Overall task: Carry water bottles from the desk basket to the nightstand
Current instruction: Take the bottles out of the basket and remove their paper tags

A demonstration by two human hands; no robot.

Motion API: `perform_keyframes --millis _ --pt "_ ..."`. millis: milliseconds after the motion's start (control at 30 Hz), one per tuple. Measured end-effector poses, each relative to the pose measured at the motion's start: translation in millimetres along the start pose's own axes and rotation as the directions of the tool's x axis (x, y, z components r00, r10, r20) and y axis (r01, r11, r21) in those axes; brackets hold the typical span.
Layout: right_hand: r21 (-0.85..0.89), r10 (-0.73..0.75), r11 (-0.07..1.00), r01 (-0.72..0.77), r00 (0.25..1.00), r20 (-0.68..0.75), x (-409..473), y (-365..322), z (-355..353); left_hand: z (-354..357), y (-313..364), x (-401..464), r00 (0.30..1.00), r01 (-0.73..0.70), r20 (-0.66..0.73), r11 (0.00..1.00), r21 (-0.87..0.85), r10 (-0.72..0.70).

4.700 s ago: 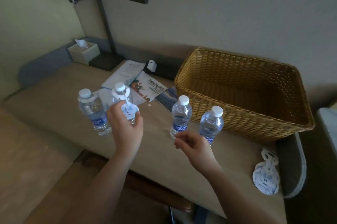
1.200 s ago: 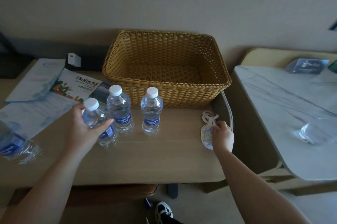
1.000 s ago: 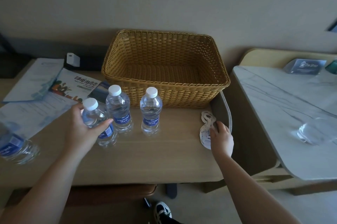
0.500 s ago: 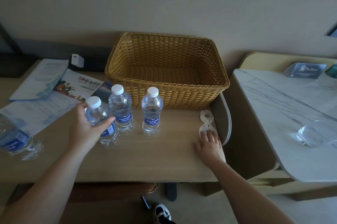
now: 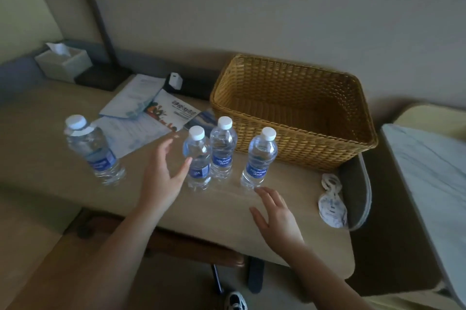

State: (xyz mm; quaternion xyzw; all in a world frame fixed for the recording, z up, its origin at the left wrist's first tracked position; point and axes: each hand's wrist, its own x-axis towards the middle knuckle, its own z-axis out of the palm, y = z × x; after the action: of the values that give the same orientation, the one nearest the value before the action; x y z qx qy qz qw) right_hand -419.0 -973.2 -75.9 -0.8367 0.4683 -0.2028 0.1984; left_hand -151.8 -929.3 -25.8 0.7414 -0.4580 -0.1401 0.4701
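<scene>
Thin clear plastic bottles (image 5: 199,158) beyond both empty, spread hands (image 5: 161,178) look full, heavy, crushable: grasp at the labelled waist.

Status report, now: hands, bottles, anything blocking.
Left hand open beside a bottle, right hand open, both empty. Four bottles upright on the desk, basket empty. Nothing blocking the grab.

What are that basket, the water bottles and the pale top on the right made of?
The basket looks like woven wicker or rattan, golden-brown and matte, its weave plain to see. The bottles seem clear, glossy thin plastic with white caps, ribbed at the base. The pale top looks like marble or an imitation: grey veins, smooth surface.
</scene>
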Motion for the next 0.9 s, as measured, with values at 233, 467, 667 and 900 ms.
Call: perform_keyframes --millis 233,467,667,900 --pt "0.176 -0.277 0.951 0.256 0.955 0.105 41 -88 30 -68 -28 -28 0.972 0.128 -0.204 0.991 0.047 -0.116" --pt "0.327 -0.354 0.901 0.285 0.919 0.172 115 -184 60 -128 -73 -8 0.862 0.31 -0.403 0.949 -0.06 -0.308" --pt "0.355 -0.352 0.905 0.234 0.881 0.317 182 -251 92 -143 -79 37 0.856 0.41 -0.226 0.877 -0.249 -0.464" --pt "0.429 -0.363 0.888 0.163 0.822 0.439 208 -272 106 -135 -73 55 0.909 0.347 -0.098 0.866 -0.361 -0.405"
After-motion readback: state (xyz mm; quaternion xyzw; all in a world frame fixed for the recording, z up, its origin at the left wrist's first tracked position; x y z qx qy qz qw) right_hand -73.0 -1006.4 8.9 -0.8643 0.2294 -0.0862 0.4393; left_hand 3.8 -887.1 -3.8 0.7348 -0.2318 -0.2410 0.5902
